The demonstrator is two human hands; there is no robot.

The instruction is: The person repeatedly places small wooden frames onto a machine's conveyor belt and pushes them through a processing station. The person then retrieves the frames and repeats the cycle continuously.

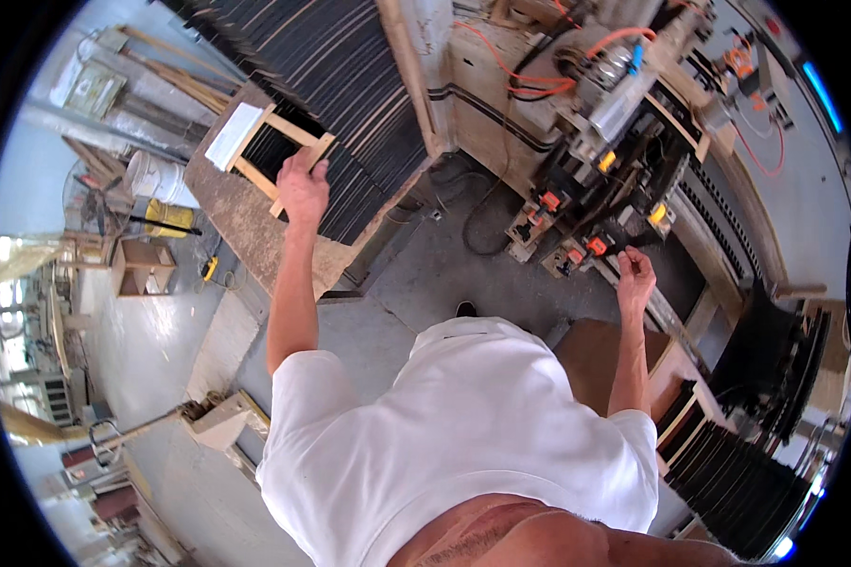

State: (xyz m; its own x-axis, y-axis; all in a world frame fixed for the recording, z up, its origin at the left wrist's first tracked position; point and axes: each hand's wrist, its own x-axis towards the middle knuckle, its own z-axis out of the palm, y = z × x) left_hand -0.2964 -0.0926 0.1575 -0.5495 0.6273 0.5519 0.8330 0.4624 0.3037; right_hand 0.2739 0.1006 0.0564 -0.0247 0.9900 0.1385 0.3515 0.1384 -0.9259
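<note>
My left hand (303,192) reaches forward, its fingers closed on the near right side of a small pale wooden frame (253,176). This frame lies at the edge of a long row of tightly packed dark, thin panels (364,113), beside a white sheet or block (234,135). My right hand (636,276) is raised on the other side, near a machine with orange-red parts (596,246). Its fingers are curled together, and whatever may be between them is too small to make out.
A brown worktop (227,222) carries the panels. The machine (615,123) with orange hoses fills the right. A brown box (600,364) and a second stack of dark panels (738,482) are at my right. A white bucket (156,178) and an open wooden box (144,267) stand left.
</note>
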